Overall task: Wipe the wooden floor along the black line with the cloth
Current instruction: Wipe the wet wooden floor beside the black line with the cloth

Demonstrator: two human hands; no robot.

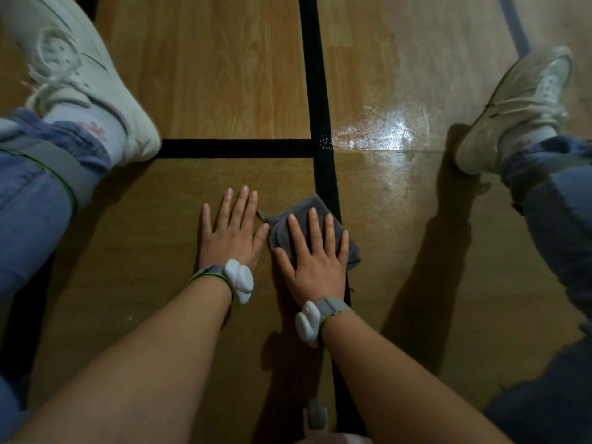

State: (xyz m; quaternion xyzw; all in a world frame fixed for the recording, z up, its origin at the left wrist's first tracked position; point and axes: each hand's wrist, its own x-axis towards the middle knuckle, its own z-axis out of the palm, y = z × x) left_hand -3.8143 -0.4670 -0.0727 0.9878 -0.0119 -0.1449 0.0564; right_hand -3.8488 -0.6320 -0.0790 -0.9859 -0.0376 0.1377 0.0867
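Observation:
A grey cloth [299, 208] lies on the wooden floor [205, 75], covering part of the black line [315, 91] that runs away from me. My right hand [315, 251] presses flat on the cloth with straight, spread fingers. Just to the cloth's left, my left hand [232, 232] rests flat on the bare floor, fingers straight, thumb close to the cloth's edge. Each wrist carries a white sensor on a grey band.
A second black line [237, 148] branches off to the left and meets the long one. My left shoe [83, 81] and right shoe [519, 107] stand on either side, with blue trouser legs. A shiny wet-looking patch [381, 133] lies right of the line.

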